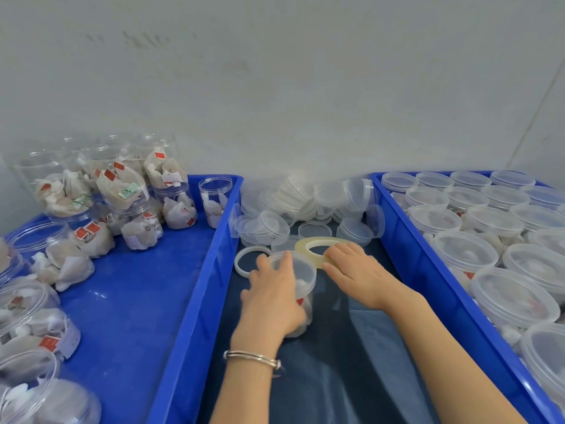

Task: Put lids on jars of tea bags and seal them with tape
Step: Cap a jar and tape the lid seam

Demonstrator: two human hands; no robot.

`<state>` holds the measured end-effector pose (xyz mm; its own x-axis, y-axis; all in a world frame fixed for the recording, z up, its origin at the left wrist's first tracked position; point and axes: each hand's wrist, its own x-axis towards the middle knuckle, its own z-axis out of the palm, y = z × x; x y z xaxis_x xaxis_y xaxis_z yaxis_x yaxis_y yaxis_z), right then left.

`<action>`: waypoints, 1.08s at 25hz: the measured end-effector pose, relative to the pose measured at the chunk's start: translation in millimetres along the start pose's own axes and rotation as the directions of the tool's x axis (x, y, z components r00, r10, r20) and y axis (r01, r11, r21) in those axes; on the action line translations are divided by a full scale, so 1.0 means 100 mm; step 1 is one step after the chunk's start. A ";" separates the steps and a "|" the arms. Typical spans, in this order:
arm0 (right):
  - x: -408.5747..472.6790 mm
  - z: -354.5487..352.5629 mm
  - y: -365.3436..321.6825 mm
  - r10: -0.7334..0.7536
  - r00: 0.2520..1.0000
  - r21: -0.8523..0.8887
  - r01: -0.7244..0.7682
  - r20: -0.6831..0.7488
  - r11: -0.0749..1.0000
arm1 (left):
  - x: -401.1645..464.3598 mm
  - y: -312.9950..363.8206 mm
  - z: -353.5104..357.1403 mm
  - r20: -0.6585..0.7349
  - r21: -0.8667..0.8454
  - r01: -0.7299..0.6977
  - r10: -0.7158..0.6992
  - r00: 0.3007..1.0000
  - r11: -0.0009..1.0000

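Note:
A clear plastic jar of tea bags (301, 296) stands on the dark cloth between two blue trays, with a clear lid (301, 267) on its top. My left hand (273, 296) grips the jar's side, fingers curled up to the lid's rim. My right hand (354, 270) holds a roll of clear tape (318, 244) just behind and right of the lid, fingers over the roll's near edge. A pile of loose clear lids (305, 206) lies behind the jar.
The left blue tray (214, 240) holds several open jars of tea bags (122, 191). The right blue tray (406, 240) is packed with lidded jars (464, 252). A white ring (249, 260) lies left of the jar. A grey wall stands close behind.

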<state>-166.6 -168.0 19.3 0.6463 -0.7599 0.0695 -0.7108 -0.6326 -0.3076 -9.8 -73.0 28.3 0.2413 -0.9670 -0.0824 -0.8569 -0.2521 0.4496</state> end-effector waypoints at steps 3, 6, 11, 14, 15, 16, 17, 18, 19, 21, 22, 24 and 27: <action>-0.03 -0.03 0.01 -0.031 0.998 -0.080 0.027 -0.045 0.996 | 0.08 0.26 0.09 0.030 0.032 0.107 -0.108 0.994 0.994; -0.05 -0.07 0.10 -0.004 0.998 -0.105 -0.002 -0.055 0.994 | 0.19 0.20 0.11 -0.170 -0.046 -0.038 0.030 0.985 0.998; -0.06 -0.01 0.14 0.066 0.995 -0.114 -0.074 -0.076 0.991 | 0.37 0.06 0.01 -0.007 -0.033 -0.188 0.188 0.982 0.982; -0.04 0.02 0.09 0.077 0.989 -0.134 -0.095 -0.130 0.986 | 0.35 0.12 0.10 -0.102 -0.001 -0.157 0.156 0.983 0.988; -0.04 0.03 0.08 0.080 0.987 -0.134 -0.098 -0.139 0.986 | 0.33 0.14 0.14 -0.159 -0.008 -0.141 0.138 0.978 0.990; -0.04 0.03 0.06 0.081 0.986 -0.136 -0.101 -0.146 0.986 | 0.31 0.15 0.17 -0.217 -0.016 -0.125 0.118 0.969 0.992; -0.05 0.03 0.05 0.083 0.985 -0.144 -0.105 -0.153 0.984 | 0.31 0.17 0.18 -0.263 -0.016 -0.108 0.100 0.960 0.994; -0.05 0.03 0.03 0.086 0.983 -0.152 -0.111 -0.161 0.982 | 0.31 0.20 0.19 -0.287 -0.003 -0.086 0.082 0.954 0.996; -0.06 0.04 0.02 0.088 0.981 -0.155 -0.116 -0.173 0.981 | 0.31 0.23 0.18 -0.292 0.020 -0.059 0.062 0.955 0.998; -0.08 0.06 -0.01 0.099 0.975 -0.150 -0.131 -0.199 0.980 | 0.30 0.31 0.21 -0.279 0.076 0.006 0.015 0.960 0.997; -0.10 0.07 -0.03 0.115 0.971 -0.140 -0.146 -0.208 0.979 | 0.29 0.35 0.23 -0.281 0.102 0.032 -0.002 0.960 0.994; -0.14 0.10 -0.04 0.148 0.963 -0.126 -0.180 -0.227 0.976 | 0.27 0.39 0.29 -0.319 0.133 0.054 -0.009 0.948 0.990; -0.19 0.12 -0.07 0.193 0.951 -0.144 -0.232 -0.243 0.962 | 0.27 0.32 0.32 -0.377 0.119 0.008 0.038 0.925 0.993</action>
<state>-170.7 -147.5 8.6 0.4094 -0.8809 0.2375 -0.8738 -0.4535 -0.1757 -44.9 -108.6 11.6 0.3624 -0.8902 0.2761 -0.9032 -0.2623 0.3398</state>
